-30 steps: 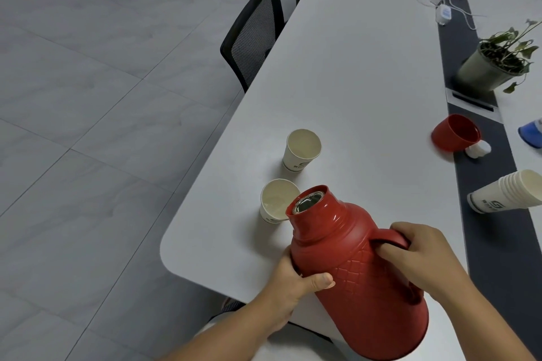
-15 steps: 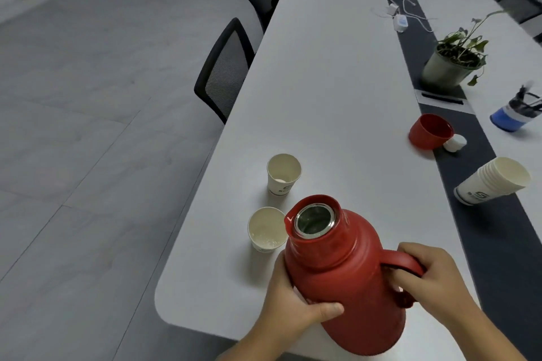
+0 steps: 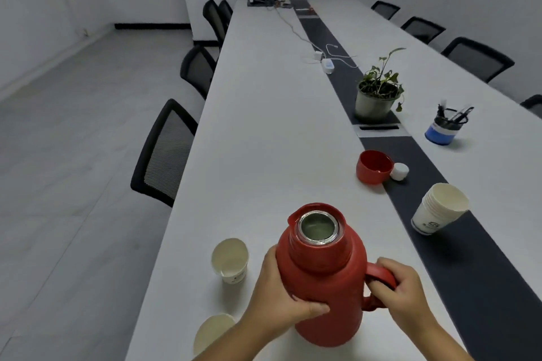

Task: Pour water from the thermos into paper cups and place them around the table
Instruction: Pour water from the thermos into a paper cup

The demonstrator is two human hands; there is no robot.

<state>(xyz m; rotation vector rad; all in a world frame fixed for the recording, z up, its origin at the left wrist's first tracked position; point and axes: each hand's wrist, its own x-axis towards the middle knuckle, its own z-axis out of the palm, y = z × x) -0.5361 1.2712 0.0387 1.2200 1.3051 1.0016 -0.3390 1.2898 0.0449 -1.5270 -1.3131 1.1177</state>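
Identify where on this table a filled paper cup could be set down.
Free: the white tabletop between the left-side chairs and the dark centre strip. Crowded: around the thermos, two paper cups, red lid and cup stack.

- Left hand (image 3: 281,299): bare, no glove, ring or watch in view
- Left forearm (image 3: 223,343): bare to the frame's edge, no sleeve showing
- Right hand (image 3: 401,290): bare, with short nails on its fingers (image 3: 377,283)
- Right forearm (image 3: 440,340): bare, no sleeve or wristband showing
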